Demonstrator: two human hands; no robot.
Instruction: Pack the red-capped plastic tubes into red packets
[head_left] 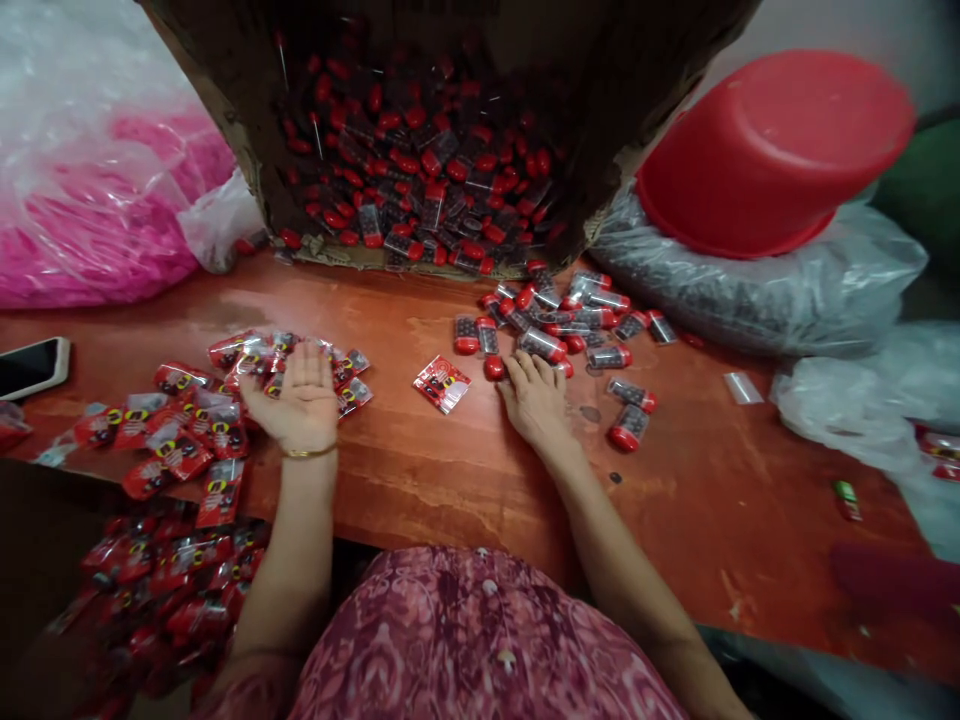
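Note:
My left hand (pixel 301 405) is palm up with fingers stretched out and nothing in it. It is over the edge of a heap of red printed packets (pixel 180 440) in clear wrap. Palm down, my right hand (pixel 536 400) rests at the near side of a pile of small clear bottles (pixel 541 345) with red caps and dark beads inside. Its fingers are slightly spread and reach the nearest bottles; its fingertips' contact is partly hidden. Between my hands lies a single flat red printed card (pixel 442 384).
A large cardboard box (pixel 247 150) full of similar bottles opens toward me. More packets (pixel 165 580) fill a container below the table's left edge. A phone (pixel 34 368) lies far left. At right, a red tub (pixel 780 150) stands on a bag of dark beads (pixel 750 290).

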